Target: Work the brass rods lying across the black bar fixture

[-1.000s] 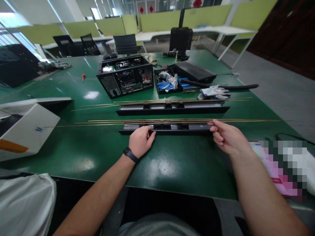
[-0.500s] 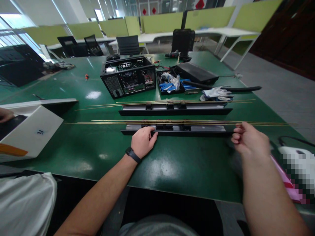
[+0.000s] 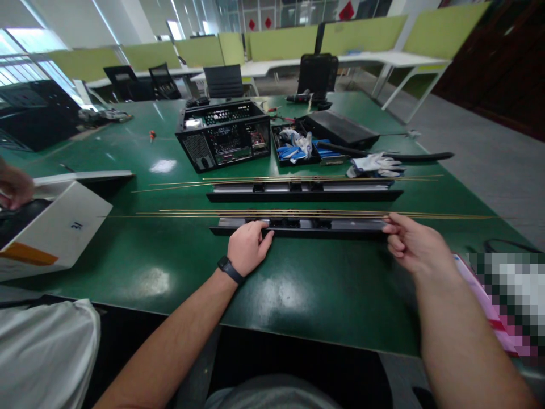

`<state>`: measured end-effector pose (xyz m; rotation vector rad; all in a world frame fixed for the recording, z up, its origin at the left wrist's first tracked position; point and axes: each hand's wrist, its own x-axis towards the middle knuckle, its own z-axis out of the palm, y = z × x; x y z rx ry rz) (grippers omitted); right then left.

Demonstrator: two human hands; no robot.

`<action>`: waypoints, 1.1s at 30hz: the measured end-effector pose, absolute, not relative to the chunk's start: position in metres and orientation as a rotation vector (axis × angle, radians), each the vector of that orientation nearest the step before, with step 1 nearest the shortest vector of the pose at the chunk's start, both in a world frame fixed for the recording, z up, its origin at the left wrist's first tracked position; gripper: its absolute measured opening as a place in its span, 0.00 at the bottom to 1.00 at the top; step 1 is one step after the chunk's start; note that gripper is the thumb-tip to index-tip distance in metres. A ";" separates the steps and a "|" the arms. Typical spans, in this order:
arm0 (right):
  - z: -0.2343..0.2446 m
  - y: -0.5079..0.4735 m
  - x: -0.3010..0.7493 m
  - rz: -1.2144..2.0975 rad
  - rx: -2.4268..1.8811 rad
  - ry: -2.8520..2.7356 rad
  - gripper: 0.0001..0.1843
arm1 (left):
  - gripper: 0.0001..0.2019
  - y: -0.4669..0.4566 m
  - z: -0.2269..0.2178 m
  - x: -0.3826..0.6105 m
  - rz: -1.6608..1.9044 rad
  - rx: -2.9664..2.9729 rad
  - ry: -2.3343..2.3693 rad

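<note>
My left hand point(image 3: 247, 245), with a dark watch on its wrist, is closed over the near long black rail point(image 3: 340, 233), left of its middle. The fingers reach over the back edge and the thumb lies along the front. Toward the rail's right end, my right hand point(image 3: 409, 241) pinches a thin brass-coloured rod point(image 3: 451, 216). Several such rods stretch lengthwise over the near rail, past both its ends. Behind it lies a second black rail point(image 3: 304, 196), with more thin rods along its far side.
An open computer case point(image 3: 230, 142) stands behind the rails. Beside it are a tray of gloves point(image 3: 293, 145), a black panel point(image 3: 336, 128) and a white glove point(image 3: 374, 165). At left, another person's hand point(image 3: 15, 187) is over a white box point(image 3: 80, 227). A pink item point(image 3: 489, 307) lies at right.
My right hand has moved left along the near rail, and the rod in it has shifted left too. My left hand stays put. The other person's hand has moved over the white box.
</note>
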<state>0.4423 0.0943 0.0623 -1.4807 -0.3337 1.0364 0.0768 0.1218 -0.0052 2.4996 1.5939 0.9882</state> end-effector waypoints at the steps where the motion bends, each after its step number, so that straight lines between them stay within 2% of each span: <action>1: 0.063 0.094 0.440 1.066 -1.475 -0.353 0.09 | 0.08 0.122 -0.005 0.077 0.995 2.501 1.593; 6: 0.063 0.092 0.432 1.142 -1.473 -0.433 0.07 | 0.08 0.120 -0.005 0.078 1.008 2.492 1.602; 22: 0.063 0.093 0.432 1.125 -1.458 -0.431 0.08 | 0.08 0.121 -0.004 0.078 0.992 2.478 1.597; 33: 0.070 0.094 0.460 0.767 -1.483 -0.140 0.15 | 0.08 0.121 -0.005 0.077 0.962 2.482 1.613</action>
